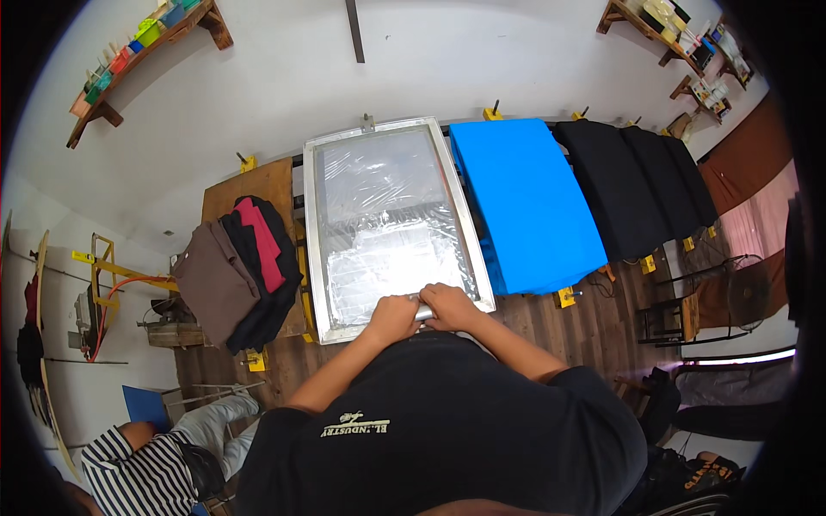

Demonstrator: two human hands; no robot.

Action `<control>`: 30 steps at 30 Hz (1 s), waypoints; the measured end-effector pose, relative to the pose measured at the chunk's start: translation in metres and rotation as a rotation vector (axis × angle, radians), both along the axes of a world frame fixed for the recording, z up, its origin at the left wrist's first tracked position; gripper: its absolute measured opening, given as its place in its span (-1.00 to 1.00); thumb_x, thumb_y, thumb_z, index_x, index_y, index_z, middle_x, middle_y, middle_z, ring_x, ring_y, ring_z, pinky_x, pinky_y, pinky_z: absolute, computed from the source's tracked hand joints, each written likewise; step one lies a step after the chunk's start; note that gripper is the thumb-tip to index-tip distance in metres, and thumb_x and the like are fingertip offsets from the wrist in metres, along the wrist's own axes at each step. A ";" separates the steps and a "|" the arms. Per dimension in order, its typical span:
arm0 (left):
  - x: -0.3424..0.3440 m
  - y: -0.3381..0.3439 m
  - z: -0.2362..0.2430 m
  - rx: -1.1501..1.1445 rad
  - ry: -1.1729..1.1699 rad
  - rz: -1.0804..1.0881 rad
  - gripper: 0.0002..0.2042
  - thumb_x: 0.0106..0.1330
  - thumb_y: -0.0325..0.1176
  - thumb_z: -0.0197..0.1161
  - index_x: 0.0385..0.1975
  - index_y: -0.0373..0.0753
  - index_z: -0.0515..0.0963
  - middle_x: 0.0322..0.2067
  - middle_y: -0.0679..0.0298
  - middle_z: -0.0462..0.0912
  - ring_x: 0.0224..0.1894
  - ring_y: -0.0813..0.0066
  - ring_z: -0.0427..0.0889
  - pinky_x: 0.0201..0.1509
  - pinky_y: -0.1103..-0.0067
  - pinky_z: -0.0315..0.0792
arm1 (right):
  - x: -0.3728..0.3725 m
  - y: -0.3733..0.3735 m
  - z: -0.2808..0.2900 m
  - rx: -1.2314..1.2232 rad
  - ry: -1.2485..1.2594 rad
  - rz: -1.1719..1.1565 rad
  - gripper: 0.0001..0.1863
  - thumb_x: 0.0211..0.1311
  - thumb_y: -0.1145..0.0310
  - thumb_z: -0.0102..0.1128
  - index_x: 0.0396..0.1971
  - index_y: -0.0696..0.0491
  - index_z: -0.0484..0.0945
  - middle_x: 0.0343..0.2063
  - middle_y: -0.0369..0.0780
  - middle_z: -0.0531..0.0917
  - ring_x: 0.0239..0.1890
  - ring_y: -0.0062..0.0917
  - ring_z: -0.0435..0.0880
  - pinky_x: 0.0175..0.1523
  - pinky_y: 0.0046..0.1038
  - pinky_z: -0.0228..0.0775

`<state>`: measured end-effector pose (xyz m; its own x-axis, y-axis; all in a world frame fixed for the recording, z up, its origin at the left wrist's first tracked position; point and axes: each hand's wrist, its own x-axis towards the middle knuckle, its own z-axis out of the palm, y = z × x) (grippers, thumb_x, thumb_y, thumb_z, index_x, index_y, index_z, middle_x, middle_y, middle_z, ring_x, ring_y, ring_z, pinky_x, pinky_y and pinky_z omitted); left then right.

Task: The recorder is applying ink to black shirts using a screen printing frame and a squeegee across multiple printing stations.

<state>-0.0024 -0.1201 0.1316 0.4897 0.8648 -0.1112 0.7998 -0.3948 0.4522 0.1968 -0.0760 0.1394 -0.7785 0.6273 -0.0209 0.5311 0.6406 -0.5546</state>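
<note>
A screen printing frame [314,232] with a silver metal rim lies in front of me, its long sides running away toward the wall. Shiny, wrinkled clear film covers its mesh, and pale rectangular areas show through. Side by side at the near end, my left hand [395,319] and my right hand [450,307] are closed round a silver-grey bar [423,313]. Only a short piece of the bar shows between my fists, so I cannot tell whether it belongs to the frame or is a separate handle.
Right of the frame, bright blue cloth [525,202] covers a board, followed by several black-covered boards [611,185]. At left, folded brown, black and pink garments [219,267] lie on a wooden board [232,193]. A person in a striped shirt [142,469] is at lower left. A fan [748,292] stands right.
</note>
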 end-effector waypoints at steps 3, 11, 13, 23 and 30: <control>0.003 -0.013 -0.002 -0.008 0.050 -0.026 -0.44 0.01 -0.15 0.51 -0.06 -0.42 0.56 -0.20 -0.08 0.68 -0.25 0.09 0.74 -0.21 0.31 0.63 | 0.009 -0.010 -0.003 -0.030 0.037 -0.003 -0.48 -0.15 0.16 0.47 -0.17 0.06 0.52 -0.24 -0.17 0.60 -0.11 -0.19 0.62 -0.11 -0.17 0.55; -0.029 -0.025 0.014 0.092 -0.341 0.183 -0.16 0.01 0.11 0.56 0.17 -0.43 0.49 0.07 -0.13 0.60 0.03 -0.07 0.64 0.21 0.23 0.48 | 0.039 -0.002 -0.008 -0.243 0.244 -0.140 -0.31 -0.14 0.02 0.61 -0.01 0.09 0.61 0.10 -0.06 0.62 0.17 -0.12 0.58 0.25 -0.21 0.44; -0.060 -0.026 -0.007 0.279 -0.266 0.468 -0.22 0.12 0.05 0.52 0.21 -0.43 0.47 0.10 -0.15 0.58 0.15 -0.08 0.55 0.35 0.22 0.33 | 0.043 0.010 -0.016 -0.145 0.360 -0.383 -0.45 0.10 0.19 0.49 0.04 0.14 0.55 0.09 -0.02 0.61 0.15 -0.08 0.56 0.25 -0.22 0.40; -0.166 -0.036 -0.140 -0.157 -0.495 1.332 -0.36 0.55 0.08 -0.02 0.11 -0.56 0.46 0.02 -0.28 0.59 0.11 -0.27 0.53 0.28 0.27 0.36 | 0.076 0.046 -0.094 -0.156 0.204 -0.929 -0.51 0.45 0.06 0.15 -0.05 0.28 0.51 -0.28 0.12 0.70 -0.15 0.05 0.70 -0.08 -0.14 0.50; -0.165 -0.024 -0.142 -0.336 -0.761 1.455 -0.25 0.55 0.20 -0.07 0.12 -0.57 0.53 0.00 0.01 0.68 0.07 0.34 0.59 0.21 0.45 0.39 | 0.092 0.041 -0.106 -0.216 0.188 -1.034 -0.44 0.38 -0.11 0.21 -0.30 0.22 0.63 -0.42 0.07 0.71 -0.30 -0.05 0.73 -0.20 -0.18 0.51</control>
